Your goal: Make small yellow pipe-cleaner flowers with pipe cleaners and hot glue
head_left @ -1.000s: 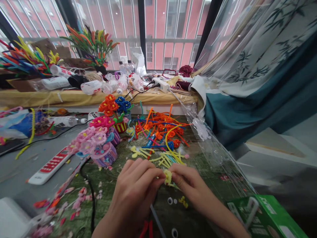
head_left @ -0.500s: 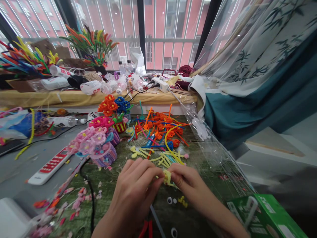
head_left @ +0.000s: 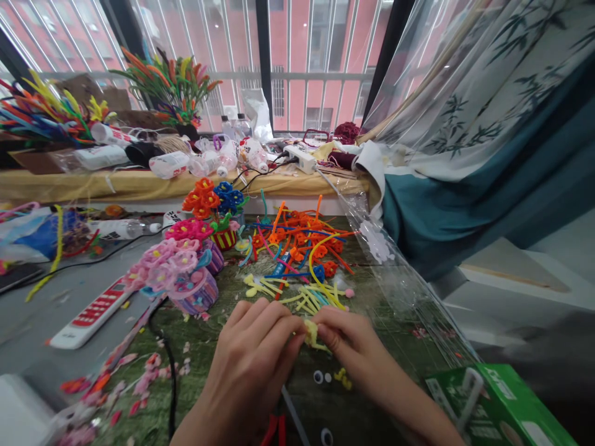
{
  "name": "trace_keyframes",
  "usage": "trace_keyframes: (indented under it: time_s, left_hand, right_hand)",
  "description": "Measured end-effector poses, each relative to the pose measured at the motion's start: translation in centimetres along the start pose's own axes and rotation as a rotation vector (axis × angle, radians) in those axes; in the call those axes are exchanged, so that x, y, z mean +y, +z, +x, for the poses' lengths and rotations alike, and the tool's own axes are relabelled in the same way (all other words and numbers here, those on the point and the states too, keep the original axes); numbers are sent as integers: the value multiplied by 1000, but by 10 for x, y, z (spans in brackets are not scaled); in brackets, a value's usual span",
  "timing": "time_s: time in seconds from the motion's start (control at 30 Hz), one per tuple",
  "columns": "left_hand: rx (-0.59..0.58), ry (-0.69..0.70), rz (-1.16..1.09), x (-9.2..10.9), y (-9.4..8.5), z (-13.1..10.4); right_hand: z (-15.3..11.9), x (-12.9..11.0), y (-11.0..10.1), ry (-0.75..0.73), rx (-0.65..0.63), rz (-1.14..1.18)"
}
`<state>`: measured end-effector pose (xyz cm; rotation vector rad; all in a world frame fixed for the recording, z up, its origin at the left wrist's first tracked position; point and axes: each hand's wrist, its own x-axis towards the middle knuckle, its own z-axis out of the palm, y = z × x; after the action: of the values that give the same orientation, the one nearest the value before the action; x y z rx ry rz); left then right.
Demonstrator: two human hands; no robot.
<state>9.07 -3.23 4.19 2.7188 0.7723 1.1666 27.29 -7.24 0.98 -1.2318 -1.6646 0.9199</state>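
Between my fingertips is a small yellow pipe-cleaner piece (head_left: 311, 334), bent into a loopy shape with a thin tail toward the right. My left hand (head_left: 260, 353) pinches its left side, its fingers curled over. My right hand (head_left: 346, 337) pinches it from the right with thumb and forefinger. Just beyond lie several pale yellow pipe-cleaner pieces (head_left: 309, 301). Below my hands are a googly eye (head_left: 318, 376) and a small cluster of yellow bits (head_left: 343, 378). Red handles (head_left: 274, 430) of a tool show by my left wrist, partly hidden.
Orange pipe-cleaner flowers (head_left: 307, 232) are heaped at the back of the table. Pipe-cleaner flower pots (head_left: 193, 291) stand to the left, beside a red and white remote (head_left: 93, 316) and a black cable (head_left: 173, 365). A green box (head_left: 515, 402) sits front right.
Both hands keep their pinch on the yellow piece. My right hand and the piece have shifted very slightly left; the right fingers have turned a little.
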Motion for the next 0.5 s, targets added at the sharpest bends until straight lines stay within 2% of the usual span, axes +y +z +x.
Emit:
trace_keyframes:
  time_s: [0.5]
  left_hand:
    - [18, 11, 7, 0, 2, 0]
  right_hand:
    - [1, -3, 1, -5, -4, 12]
